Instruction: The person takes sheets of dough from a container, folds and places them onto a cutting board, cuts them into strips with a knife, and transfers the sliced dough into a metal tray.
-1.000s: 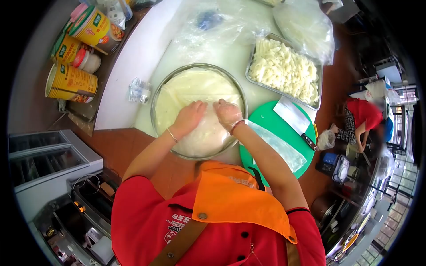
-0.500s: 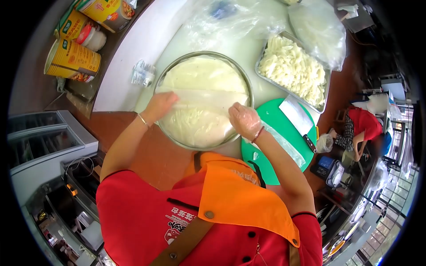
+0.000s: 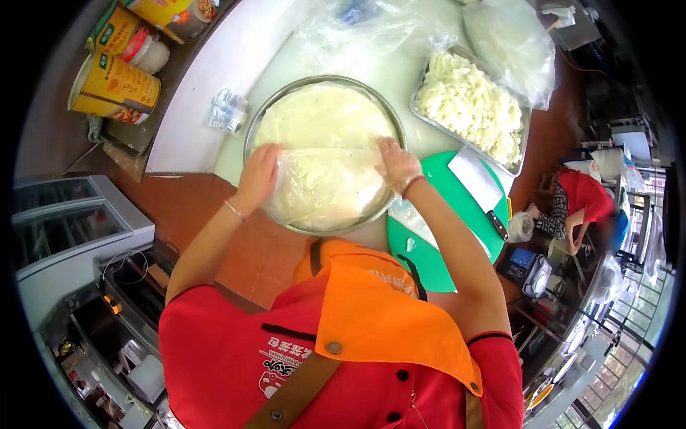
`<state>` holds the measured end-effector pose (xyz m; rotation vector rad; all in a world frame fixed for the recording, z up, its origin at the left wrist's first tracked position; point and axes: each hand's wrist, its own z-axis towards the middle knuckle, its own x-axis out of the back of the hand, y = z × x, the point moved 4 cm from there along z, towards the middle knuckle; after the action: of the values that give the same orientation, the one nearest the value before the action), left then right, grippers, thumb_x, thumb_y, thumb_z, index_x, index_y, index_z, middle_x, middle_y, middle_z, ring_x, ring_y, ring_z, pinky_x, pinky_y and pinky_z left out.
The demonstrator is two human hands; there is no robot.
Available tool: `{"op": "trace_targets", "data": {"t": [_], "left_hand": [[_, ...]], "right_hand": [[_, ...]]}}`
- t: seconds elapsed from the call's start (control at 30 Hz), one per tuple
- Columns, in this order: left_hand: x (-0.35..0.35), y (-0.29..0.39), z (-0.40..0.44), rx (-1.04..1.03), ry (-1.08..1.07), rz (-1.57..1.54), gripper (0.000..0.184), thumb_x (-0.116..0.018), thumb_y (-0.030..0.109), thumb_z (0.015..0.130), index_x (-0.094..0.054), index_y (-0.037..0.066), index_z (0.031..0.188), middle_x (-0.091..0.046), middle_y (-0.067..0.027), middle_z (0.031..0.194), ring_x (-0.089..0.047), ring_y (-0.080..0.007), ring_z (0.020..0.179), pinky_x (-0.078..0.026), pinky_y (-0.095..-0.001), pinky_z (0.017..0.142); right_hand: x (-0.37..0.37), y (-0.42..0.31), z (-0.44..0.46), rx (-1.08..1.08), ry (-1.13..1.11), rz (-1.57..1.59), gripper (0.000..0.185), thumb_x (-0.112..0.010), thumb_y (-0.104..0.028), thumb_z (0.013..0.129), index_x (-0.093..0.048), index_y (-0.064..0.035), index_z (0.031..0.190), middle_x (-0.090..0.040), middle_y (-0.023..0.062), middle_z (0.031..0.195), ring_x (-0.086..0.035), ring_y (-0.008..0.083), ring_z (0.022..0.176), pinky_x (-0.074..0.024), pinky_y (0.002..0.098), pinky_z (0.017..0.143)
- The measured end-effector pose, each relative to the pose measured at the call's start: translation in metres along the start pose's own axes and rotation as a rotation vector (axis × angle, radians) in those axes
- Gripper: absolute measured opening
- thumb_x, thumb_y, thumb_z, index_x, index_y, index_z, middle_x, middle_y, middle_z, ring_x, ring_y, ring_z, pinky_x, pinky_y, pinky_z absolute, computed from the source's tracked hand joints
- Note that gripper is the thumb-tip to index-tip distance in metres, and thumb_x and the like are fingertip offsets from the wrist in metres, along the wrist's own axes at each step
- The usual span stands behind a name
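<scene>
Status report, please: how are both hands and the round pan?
Left hand, right hand: holding clear plastic sheet. Round pan: filled, sheet over it. Cleaver on green board, apart from hands.

Count, by kind: bare forearms, 2 (image 3: 214,250); hands, 2 (image 3: 259,175); wristbands, 2 (image 3: 234,210); round metal pan, 1 (image 3: 251,129); plastic film, 1 (image 3: 329,182); rectangular metal tray, 1 (image 3: 525,139); green board, 1 (image 3: 437,247); knife, 1 (image 3: 475,179); yellow cans, 3 (image 3: 118,89); red-lidded jar, 1 (image 3: 148,54); orange apron, 1 (image 3: 386,322); co-worker in the background, 1 (image 3: 584,196). Smaller background items too indistinct to count.
</scene>
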<state>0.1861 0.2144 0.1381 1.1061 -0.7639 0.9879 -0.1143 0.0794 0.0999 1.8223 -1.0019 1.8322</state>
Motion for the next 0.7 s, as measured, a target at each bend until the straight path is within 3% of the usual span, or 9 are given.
{"op": "trace_targets", "data": {"t": [0.13, 0.17, 0.27, 0.37, 0.43, 0.5, 0.57, 0.6, 0.7], "left_hand": [[-0.011, -0.048, 0.014, 0.125, -0.443, 0.082, 0.031, -0.073, 0.017, 0.079, -0.059, 0.007, 0.106, -0.062, -0.0092, 0.106, -0.057, -0.0319, 0.104, -0.046, -0.0443, 0.084], [-0.009, -0.050, 0.013, 0.071, -0.417, 0.093, 0.029, -0.073, 0.017, 0.080, -0.059, 0.007, 0.103, -0.063, -0.0099, 0.102, -0.058, -0.0326, 0.101, -0.046, -0.0443, 0.082], [-0.011, -0.050, 0.008, 0.010, -0.356, 0.061, 0.024, -0.072, 0.018, 0.082, -0.058, 0.007, 0.097, -0.063, -0.0128, 0.090, -0.060, -0.0350, 0.092, -0.046, -0.0448, 0.077], [-0.020, -0.046, -0.004, 0.186, -0.385, -0.090, 0.020, -0.066, 0.020, 0.090, -0.055, 0.004, 0.097, -0.063, -0.0171, 0.084, -0.060, -0.0376, 0.087, -0.046, -0.0446, 0.074], [-0.019, -0.034, -0.013, 0.372, -0.466, -0.176, 0.018, -0.061, 0.020, 0.096, -0.053, 0.003, 0.097, -0.062, -0.0196, 0.083, -0.060, -0.0395, 0.086, -0.047, -0.0423, 0.073], [-0.006, -0.028, -0.014, 0.278, -0.232, -0.260, 0.018, -0.059, 0.019, 0.098, -0.053, 0.002, 0.098, -0.062, -0.0202, 0.081, -0.061, -0.0358, 0.074, -0.048, -0.0413, 0.066], [0.012, -0.025, -0.014, 0.260, -0.113, -0.343, 0.017, -0.058, 0.018, 0.100, -0.053, 0.002, 0.100, -0.061, -0.0182, 0.080, -0.060, -0.0295, 0.069, -0.048, -0.0384, 0.065], [0.028, -0.021, -0.010, 0.292, -0.103, -0.381, 0.016, -0.058, 0.018, 0.100, -0.053, 0.003, 0.101, -0.060, -0.0159, 0.079, -0.059, -0.0251, 0.070, -0.048, -0.0359, 0.067], [0.066, -0.013, -0.004, 0.323, -0.078, -0.478, 0.015, -0.058, 0.018, 0.101, -0.053, 0.004, 0.104, -0.057, -0.0072, 0.082, -0.052, -0.0148, 0.075, -0.046, -0.0294, 0.072]], "right_hand": [[0.001, 0.007, 0.023, -0.199, -0.434, 0.002, 0.033, -0.057, -0.022, 0.092, -0.059, -0.0072, 0.121, -0.066, 0.0138, 0.115, -0.065, 0.0342, 0.104, -0.0534, 0.0415, 0.088], [-0.002, 0.008, 0.022, -0.220, -0.545, 0.002, 0.030, -0.057, -0.022, 0.091, -0.062, -0.0088, 0.118, -0.068, 0.0135, 0.113, -0.065, 0.0347, 0.105, -0.0529, 0.0412, 0.089], [0.007, 0.002, 0.007, 0.013, -0.143, -0.182, 0.023, -0.056, -0.021, 0.091, -0.067, -0.0104, 0.108, -0.071, 0.0135, 0.101, -0.066, 0.0352, 0.100, -0.0534, 0.0416, 0.087], [0.004, -0.007, 0.002, -0.085, -0.322, -0.066, 0.024, -0.054, -0.023, 0.092, -0.067, -0.0093, 0.108, -0.071, 0.0137, 0.097, -0.067, 0.0349, 0.095, -0.0532, 0.0429, 0.085], [-0.041, -0.006, -0.005, 0.127, -0.191, 0.189, 0.021, -0.057, -0.023, 0.093, -0.066, -0.0088, 0.106, -0.071, 0.0118, 0.094, -0.067, 0.0289, 0.090, -0.0528, 0.0403, 0.083], [-0.050, -0.008, -0.012, 0.160, -0.184, 0.654, 0.018, -0.060, -0.023, 0.093, -0.065, -0.0088, 0.104, -0.069, 0.0085, 0.090, -0.065, 0.0223, 0.087, -0.0519, 0.0369, 0.080], [-0.015, -0.025, -0.022, 0.001, -0.301, 1.343, 0.015, -0.065, -0.023, 0.094, -0.064, -0.0094, 0.101, -0.065, 0.0037, 0.086, -0.061, 0.0152, 0.083, -0.0503, 0.0327, 0.076], [0.012, -0.031, -0.027, -0.118, -0.379, 1.444, 0.017, -0.068, -0.023, 0.093, -0.063, -0.0082, 0.099, -0.059, -0.0016, 0.085, -0.054, 0.0085, 0.083, -0.0468, 0.0264, 0.075], [0.054, -0.026, -0.042, -0.111, -0.242, 1.520, 0.018, -0.069, -0.025, 0.093, -0.063, -0.0084, 0.098, -0.060, -0.0038, 0.087, -0.054, 0.0073, 0.084, -0.0456, 0.0247, 0.077]]}}
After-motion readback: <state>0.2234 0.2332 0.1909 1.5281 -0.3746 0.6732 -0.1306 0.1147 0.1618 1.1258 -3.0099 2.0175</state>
